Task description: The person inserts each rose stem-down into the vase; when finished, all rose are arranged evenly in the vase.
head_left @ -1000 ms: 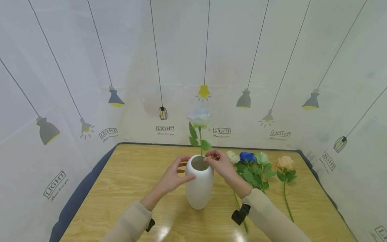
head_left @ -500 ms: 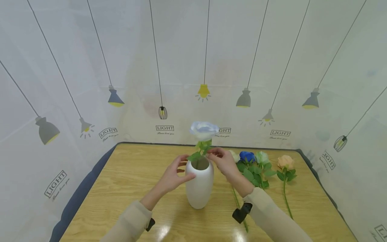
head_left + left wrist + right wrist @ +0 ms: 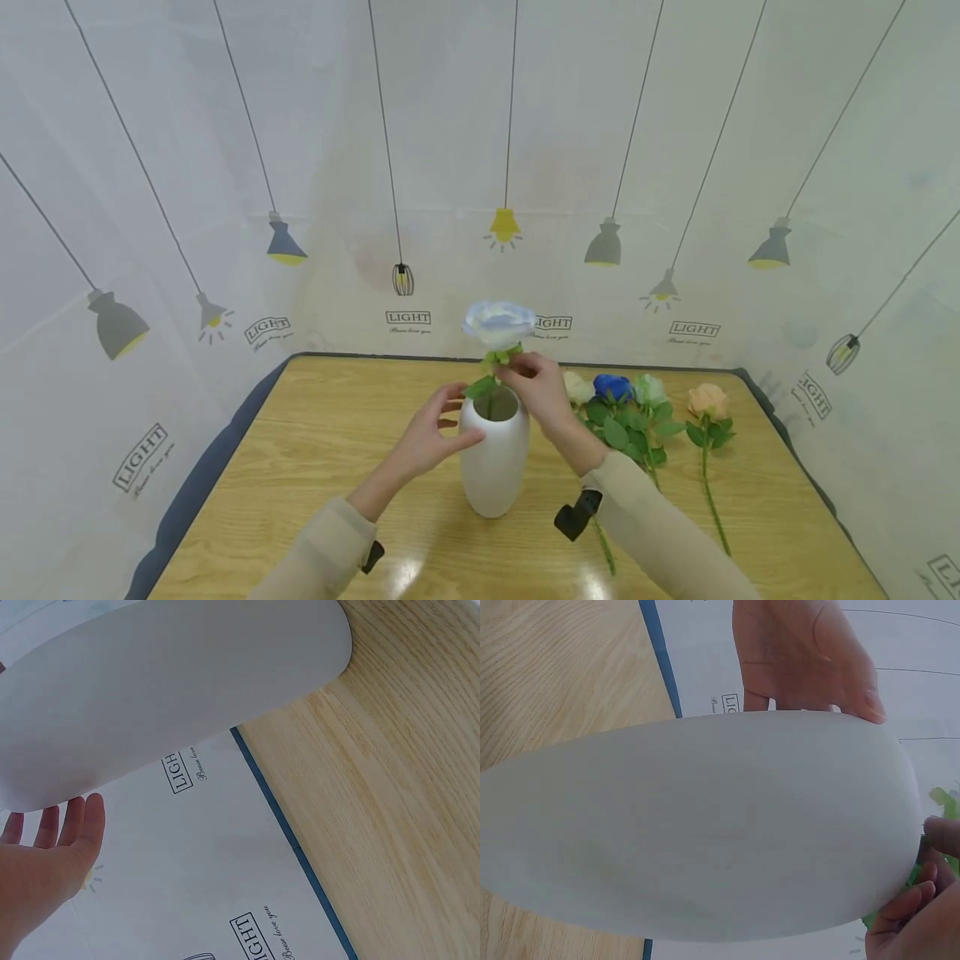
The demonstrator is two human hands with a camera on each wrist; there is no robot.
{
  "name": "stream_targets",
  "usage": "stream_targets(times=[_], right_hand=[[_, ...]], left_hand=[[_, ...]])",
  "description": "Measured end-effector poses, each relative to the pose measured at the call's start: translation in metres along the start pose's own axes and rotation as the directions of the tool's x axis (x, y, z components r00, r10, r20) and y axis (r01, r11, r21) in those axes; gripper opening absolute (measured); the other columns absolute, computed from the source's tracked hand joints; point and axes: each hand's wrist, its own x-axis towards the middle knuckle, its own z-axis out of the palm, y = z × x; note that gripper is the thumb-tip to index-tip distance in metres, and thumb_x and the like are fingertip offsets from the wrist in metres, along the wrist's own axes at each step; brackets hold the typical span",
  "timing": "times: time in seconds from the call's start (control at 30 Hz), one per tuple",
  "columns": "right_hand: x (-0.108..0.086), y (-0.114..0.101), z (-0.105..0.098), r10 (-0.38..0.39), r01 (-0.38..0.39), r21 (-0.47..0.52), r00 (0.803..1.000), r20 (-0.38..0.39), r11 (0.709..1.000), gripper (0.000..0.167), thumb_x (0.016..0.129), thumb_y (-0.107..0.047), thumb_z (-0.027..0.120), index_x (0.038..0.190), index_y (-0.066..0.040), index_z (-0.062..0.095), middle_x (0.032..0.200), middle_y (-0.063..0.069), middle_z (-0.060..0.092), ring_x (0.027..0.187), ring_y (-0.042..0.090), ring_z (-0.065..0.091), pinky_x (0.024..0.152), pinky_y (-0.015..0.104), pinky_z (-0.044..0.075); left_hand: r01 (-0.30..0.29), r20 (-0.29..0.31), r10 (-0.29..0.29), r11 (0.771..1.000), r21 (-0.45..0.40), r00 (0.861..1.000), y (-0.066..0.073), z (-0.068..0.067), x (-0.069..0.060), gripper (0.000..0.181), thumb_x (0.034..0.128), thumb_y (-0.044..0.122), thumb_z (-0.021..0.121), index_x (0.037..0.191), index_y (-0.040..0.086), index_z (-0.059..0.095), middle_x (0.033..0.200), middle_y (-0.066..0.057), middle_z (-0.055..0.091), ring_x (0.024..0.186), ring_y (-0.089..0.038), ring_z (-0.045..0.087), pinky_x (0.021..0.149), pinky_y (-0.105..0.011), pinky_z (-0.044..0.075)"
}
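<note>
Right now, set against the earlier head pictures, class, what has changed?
The pale blue-white flower has sunk lower into the vase, a leaf now at the mouth. The right hand has shifted up from beside the rim to just under the bloom. The left hand, vase and flowers on the table stayed put.

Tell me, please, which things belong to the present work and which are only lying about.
In the work now:
white vase, touched by the left hand
white-blue flower, held by the right hand

Lying on the table, perhaps for later:
cream flower
blue flower
pale green flower
peach flower
</note>
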Motion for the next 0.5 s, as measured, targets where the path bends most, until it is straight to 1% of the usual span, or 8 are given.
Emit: stream_targets(times=[0.13,0.3,0.5], right_hand=[[0.003,0.0009,0.0021,0.027,-0.027,0.0,1.0,-0.002,1.0,0.021,0.078,-0.014,0.067,0.092,0.001,0.065,0.078,0.006,0.056,0.073,0.018,0.05,0.062,0.028,0.043],[0.0057,0.0005,0.0023,0.043,-0.043,-0.012,0.999,0.002,0.999,0.022,0.078,-0.016,0.067,0.092,0.001,0.065,0.078,0.006,0.056,0.073,0.018,0.051,0.062,0.027,0.044],[0.0037,-0.004,0.0033,0.031,-0.031,-0.019,0.999,0.021,0.999,0.022,0.077,-0.014,0.068,0.092,0.002,0.065,0.074,0.006,0.059,0.066,0.016,0.052,0.058,0.026,0.044]], left_hand=[[-0.001,0.001,0.001,1.0,-0.009,1.0,0.0007,0.0003,0.0,0.06,0.0766,0.012,0.07,0.126,-0.001,0.039,0.12,-0.016,0.045,0.107,-0.032,0.045,0.085,-0.049,0.039],[-0.002,-0.004,0.002,1.0,-0.007,1.0,0.0015,0.0004,-0.0001,0.06,0.0762,0.011,0.07,0.126,-0.001,0.039,0.12,-0.016,0.045,0.107,-0.032,0.045,0.085,-0.049,0.04],[0.002,-0.001,-0.002,1.0,-0.008,1.0,0.0027,0.0001,-0.0007,0.06,0.0766,0.011,0.07,0.126,0.0,0.038,0.122,-0.016,0.044,0.108,-0.033,0.044,0.085,-0.048,0.039]])
